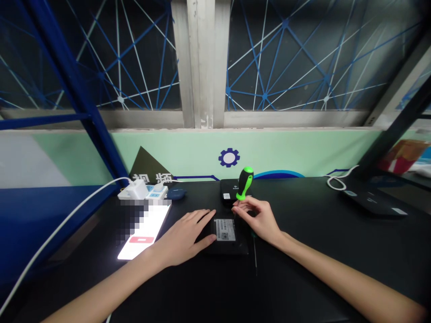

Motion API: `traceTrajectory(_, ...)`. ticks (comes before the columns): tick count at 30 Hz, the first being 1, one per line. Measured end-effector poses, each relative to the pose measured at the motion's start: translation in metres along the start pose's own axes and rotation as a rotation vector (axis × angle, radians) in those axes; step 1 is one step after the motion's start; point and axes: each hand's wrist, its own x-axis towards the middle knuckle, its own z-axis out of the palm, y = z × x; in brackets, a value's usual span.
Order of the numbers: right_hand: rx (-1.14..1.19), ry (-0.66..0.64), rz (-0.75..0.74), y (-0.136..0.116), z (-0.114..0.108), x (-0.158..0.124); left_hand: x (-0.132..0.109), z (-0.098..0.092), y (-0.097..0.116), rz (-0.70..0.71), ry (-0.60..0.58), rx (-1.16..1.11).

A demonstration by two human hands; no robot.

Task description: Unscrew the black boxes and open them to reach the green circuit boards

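A flat black device [232,247] with a white printed label lies on the black table in front of me. My left hand [188,233] rests on its left side, fingers stretched out and thumb beside the label. At the far right corner of the device, my right hand [257,217] pinches the shaft of a screwdriver [245,183]. Its black and bright green handle stands up above the fingers, tilted slightly right. The fingers hide its tip. A second screwdriver [255,255] lies partly under my right hand, thin shaft pointing towards me.
Behind the device sits another black box [227,190]. A bright-screened phone or tablet [144,233] lies left of my left hand, near a white power strip [156,193] and a dark blue case [176,194]. Farther right is another flat black device [373,204] with a white cable [336,181] behind it.
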Motion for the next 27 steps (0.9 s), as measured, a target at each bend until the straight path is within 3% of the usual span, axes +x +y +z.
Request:
traceTrajectory(5, -0.006, -0.063, -0.034, -0.0022, -0.003, -0.0018, 0.0007, 0.0008, -0.0002, -0.017, -0.015, 0.001)
traceTrajectory(14, -0.034, 0.044, -0.053, -0.001, -0.0009, 0.0009, -0.0001, 0.002, -0.0017, 0.004, 0.012, 0.011)
traceTrajectory(21, -0.011, -0.053, -0.04, -0.0015, -0.0029, -0.0011, 0.0005, -0.0001, 0.0004, -0.019, -0.02, 0.003)
traceTrajectory(27, 0.001, 0.03, -0.033, -0.0004, 0.0003, -0.0003, 0.0006, -0.0014, 0.001, -0.025, -0.026, 0.006)
